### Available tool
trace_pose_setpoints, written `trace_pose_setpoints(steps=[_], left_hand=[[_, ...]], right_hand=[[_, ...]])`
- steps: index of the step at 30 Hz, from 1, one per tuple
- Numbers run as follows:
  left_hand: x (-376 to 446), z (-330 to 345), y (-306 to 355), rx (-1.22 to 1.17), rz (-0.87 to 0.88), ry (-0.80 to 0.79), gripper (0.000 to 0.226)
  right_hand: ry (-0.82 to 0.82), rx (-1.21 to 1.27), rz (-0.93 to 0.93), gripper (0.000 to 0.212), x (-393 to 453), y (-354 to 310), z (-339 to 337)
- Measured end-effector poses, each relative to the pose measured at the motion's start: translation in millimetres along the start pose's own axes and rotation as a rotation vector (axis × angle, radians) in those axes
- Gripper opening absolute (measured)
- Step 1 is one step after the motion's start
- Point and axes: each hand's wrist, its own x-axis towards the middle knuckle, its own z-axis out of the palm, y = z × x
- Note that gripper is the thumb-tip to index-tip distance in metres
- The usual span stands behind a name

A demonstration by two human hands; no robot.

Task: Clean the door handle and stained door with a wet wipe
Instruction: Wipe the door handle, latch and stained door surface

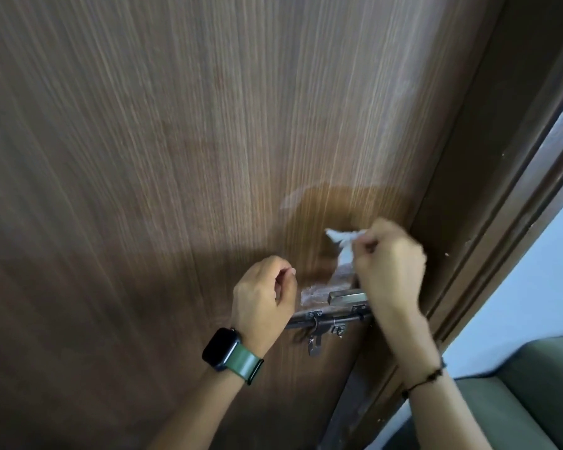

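A brown wood-grain door (208,141) fills the view, with a darker wet patch (332,206) above the handle. My right hand (387,264) pinches a white wet wipe (342,241) against the door, just above the metal door handle (346,296). The wipe hangs down thin and translucent toward the handle. My left hand (264,300) is beside the handle on its left, fingers curled, with nothing visible in it. A metal slide bolt (325,321) is fixed just under the handle, partly hidden by both hands.
The dark door frame (488,203) runs along the door's right edge, with a pale wall (533,280) beyond it. A grey-green cushioned surface (520,394) lies at the lower right. I wear a watch (223,349) on the left wrist.
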Motion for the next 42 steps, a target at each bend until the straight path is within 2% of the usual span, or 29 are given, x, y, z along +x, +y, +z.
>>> trace_pose_setpoints(steps=[1, 4, 5, 8, 10, 12, 15, 17, 22, 25, 27, 29, 31, 33, 35, 38, 42], left_hand=[[0.0, -0.2, -1.3, -0.001, -0.011, 0.011, 0.017], [-2.0, -0.4, -4.3, 0.003, -0.037, 0.026, 0.011], [-2.6, 0.0, -4.8, 0.004, -0.038, 0.027, 0.012], [-2.4, 2.7, -4.9, -0.002, -0.028, 0.023, 0.018], [-1.5, 6.1, -3.7, -0.004, -0.02, 0.023, 0.017], [-2.0, 8.0, -0.9, -0.022, -0.017, 0.01, 0.016], [-2.6, 8.5, 2.0, -0.037, 0.004, 0.005, 0.019], [-2.4, 8.6, 1.0, -0.047, 0.004, 0.007, 0.02], [-4.3, 9.4, -2.3, -0.053, -0.004, 0.002, 0.017], [-2.0, 11.3, -0.4, -0.065, -0.001, 0.008, 0.017], [-0.9, 12.8, 2.2, -0.066, 0.008, 0.003, 0.017], [-1.4, 13.9, 5.2, -0.074, 0.019, -0.009, 0.018], [-2.3, 12.6, 7.9, -0.085, 0.027, -0.018, 0.019], [-2.7, 9.9, 6.4, -0.091, 0.039, -0.012, 0.02], [-3.2, 6.4, 4.4, -0.095, 0.036, -0.008, 0.02], [-4.6, 4.7, -0.2, -0.096, 0.009, 0.006, 0.022], [-5.1, 2.3, -1.6, -0.091, -0.037, -0.003, 0.023]], right_hand=[[0.034, -0.006, 0.034, 0.019, 11.7, 0.7, -3.9], [-0.016, -0.143, 0.041, 0.012, 17.0, -1.9, 3.4], [-0.073, -0.204, 0.043, 0.01, 9.1, -2.9, 9.7], [-0.39, -0.305, 0.172, 0.009, -18.8, -2.4, 25.5], [-0.46, -0.269, 0.218, 0.007, -22.5, 4.6, 28.0], [-0.4, -0.201, 0.24, 0.008, -18.7, 6.3, 15.4], [-0.037, -0.062, 0.189, 0.012, 2.1, 2.6, -15.1], [0.109, -0.036, 0.09, 0.018, 20.7, -0.8, -26.2], [-0.016, -0.179, 0.061, 0.016, 13.7, -7.0, 2.7], [-0.275, -0.248, 0.151, 0.014, -15.8, 4.9, 21.6], [-0.379, -0.235, 0.201, 0.011, -24.4, 12.1, 26.4], [-0.354, -0.163, 0.193, 0.009, -25.7, 13.5, 23.6], [-0.185, -0.003, 0.196, 0.006, -27.7, 11.2, 15.6], [0.019, 0.141, 0.197, 0.015, -34.4, 6.0, 4.5], [0.096, 0.205, 0.114, 0.025, -53.3, -3.3, -1.8], [0.061, 0.257, 0.011, 0.024, -101.8, -19.9, 6.7], [-0.104, 0.265, 0.177, 0.043, -154.6, -22.7, 42.3]])
